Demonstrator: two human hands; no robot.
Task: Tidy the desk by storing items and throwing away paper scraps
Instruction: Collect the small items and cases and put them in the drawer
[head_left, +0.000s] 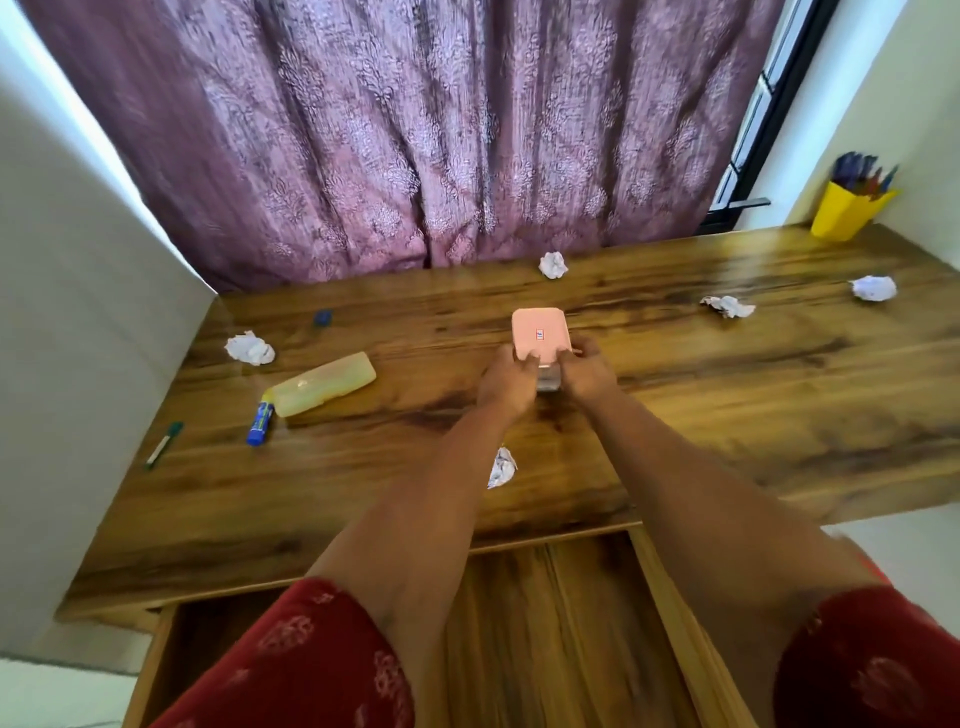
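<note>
**A:** What sits at the centre of the scene?

**B:** A small square container with a flat pink lid bearing a tiny sticker (538, 333) and a clear body below it, in the middle of the wooden desk (727, 395). Both hands grip it at its near edge. The left hand (509, 382) has its fingers curled together over the lid's near left corner. The right hand (587, 371) has its fingers closed on the near right corner. Whether the container rests on the desk or is lifted slightly, I cannot tell.

**A:** And around it?

**B:** Five crumpled white paper balls lie scattered. One (501, 466) is near the front edge, partly hidden between the forearms. One (250, 348) lies toward the left. One (553, 265) sits at the back by the purple patterned curtain (415, 130). Two more are to the right: a flatter scrap (727, 306) and a rounder ball (874, 288).

**A:** Anything else on the left?

**B:** A pale yellow translucent oblong case (324, 383) lies at an angle. A blue glue stick (261, 418) lies just beside its near end. A green-capped marker (164, 445) lies near the left edge. A small blue object (322, 318), too blurred to identify, lies farther back.

**A:** And the far right?

**B:** A yellow cup holding pens (849, 208) stands in the back corner. Below the desk's front edge, an open wooden drawer (545, 623) shows between red patterned sleeves (311, 660).
</note>
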